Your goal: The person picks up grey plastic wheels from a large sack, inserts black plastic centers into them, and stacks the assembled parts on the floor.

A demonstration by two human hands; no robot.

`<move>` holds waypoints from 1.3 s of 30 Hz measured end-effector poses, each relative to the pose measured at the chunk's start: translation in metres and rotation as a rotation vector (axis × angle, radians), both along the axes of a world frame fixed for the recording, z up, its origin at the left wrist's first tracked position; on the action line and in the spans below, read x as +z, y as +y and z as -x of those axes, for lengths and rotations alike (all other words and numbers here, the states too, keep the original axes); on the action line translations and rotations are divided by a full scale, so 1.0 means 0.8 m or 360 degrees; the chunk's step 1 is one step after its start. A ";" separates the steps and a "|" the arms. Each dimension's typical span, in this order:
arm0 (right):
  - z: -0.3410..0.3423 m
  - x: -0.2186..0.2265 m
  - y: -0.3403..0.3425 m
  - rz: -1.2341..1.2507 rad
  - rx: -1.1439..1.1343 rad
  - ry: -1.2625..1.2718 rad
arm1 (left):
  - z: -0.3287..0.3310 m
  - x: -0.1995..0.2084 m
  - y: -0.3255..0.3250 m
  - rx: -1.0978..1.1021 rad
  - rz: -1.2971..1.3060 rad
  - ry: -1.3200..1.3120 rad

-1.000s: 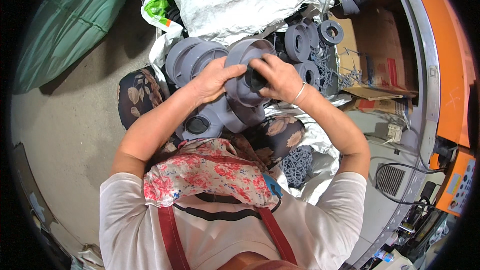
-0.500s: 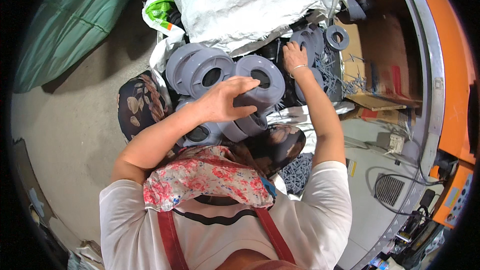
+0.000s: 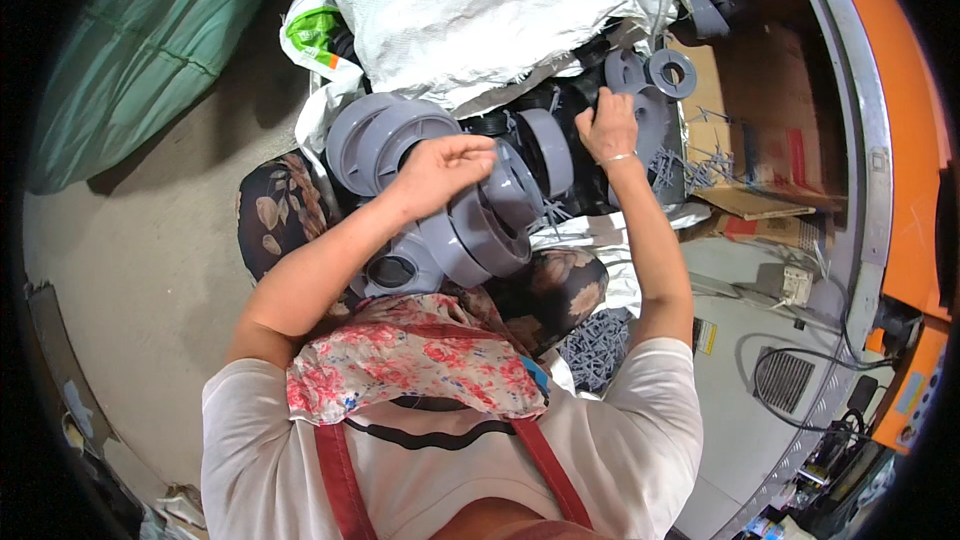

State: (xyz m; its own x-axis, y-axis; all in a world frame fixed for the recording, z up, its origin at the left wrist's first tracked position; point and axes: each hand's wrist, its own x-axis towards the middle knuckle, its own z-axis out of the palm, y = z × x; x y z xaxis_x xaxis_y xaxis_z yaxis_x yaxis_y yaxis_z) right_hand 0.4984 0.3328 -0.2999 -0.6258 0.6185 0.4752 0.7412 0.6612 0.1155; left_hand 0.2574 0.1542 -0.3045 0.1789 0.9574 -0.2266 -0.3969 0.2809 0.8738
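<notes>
My left hand reaches over a cluster of grey plastic flanged rings, fingers stretched to the right; their tips come up to a tilted grey ring, and I see nothing held. Just beyond it, another grey ring stands on edge beside black ribbed parts. My right hand is farther right with its fingers curled, at the left edge of a large grey flange. What those fingers hold, if anything, is hidden. Stacked grey flanges lie left of my left hand, and more rest in front of my lap.
A white woven sack covers the far side. Small grey plastic pieces pile by my right knee, and others lie near an open cardboard box at right. A small grey ring sits beyond my right hand. Green sacking bulges at far left.
The face-on grey ring under my left fingers now stands on edge, farther right. My left fingers have come together. My right hand has shifted slightly right and nearer, its fingers more curled.
</notes>
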 end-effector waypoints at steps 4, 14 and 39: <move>0.031 0.104 -0.088 0.0277 0.0558 0.0091 | 0.000 0.009 0.007 0.0042 0.0255 -0.0643; 0.068 0.109 -0.220 0.0566 0.0748 0.0755 | -0.018 0.057 -0.029 0.0102 0.0298 -0.0388; 0.041 0.133 -0.222 0.1282 0.0237 0.0629 | -0.049 0.091 -0.074 0.0148 0.0065 -0.0455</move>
